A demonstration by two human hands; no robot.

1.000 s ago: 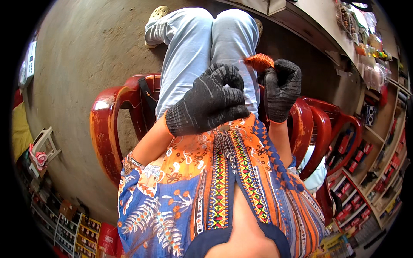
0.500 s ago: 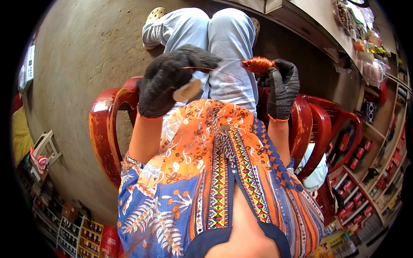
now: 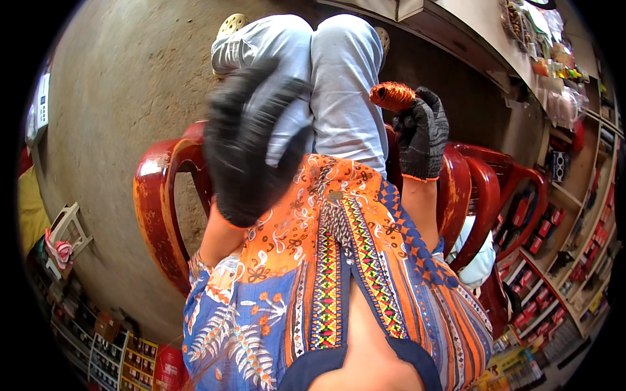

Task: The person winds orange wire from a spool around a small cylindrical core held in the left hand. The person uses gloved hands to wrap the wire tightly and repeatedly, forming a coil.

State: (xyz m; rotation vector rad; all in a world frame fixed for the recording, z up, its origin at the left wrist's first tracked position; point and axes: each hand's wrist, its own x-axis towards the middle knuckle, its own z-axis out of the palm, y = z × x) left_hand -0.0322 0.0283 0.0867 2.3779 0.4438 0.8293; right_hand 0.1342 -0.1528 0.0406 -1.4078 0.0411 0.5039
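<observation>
On the right, my right hand (image 3: 422,135), in a black knit glove, is closed on one end of a spool of copper-coloured wire (image 3: 396,98). The spool's other end, with a dark hole, points left above my knee. My left hand (image 3: 257,146), also in a black glove, is lifted over my left thigh and smeared by motion. Its thumb and fingers look apart, but whether anything lies in its palm is hidden. Light blue jeans (image 3: 342,85) cover my legs beneath both hands.
Red plastic chair arms (image 3: 156,212) stand at both sides of me. A pale counter (image 3: 479,39) runs along the far right, with plastic bags (image 3: 562,107) on it. Shelves of red boxes (image 3: 551,225) fill the right. A white stool (image 3: 75,231) is at left.
My left hand has swung nearer to me and turned; the tan round piece and the thin wire strand seen at it no longer show. The spool has shifted slightly, still in my right hand.
</observation>
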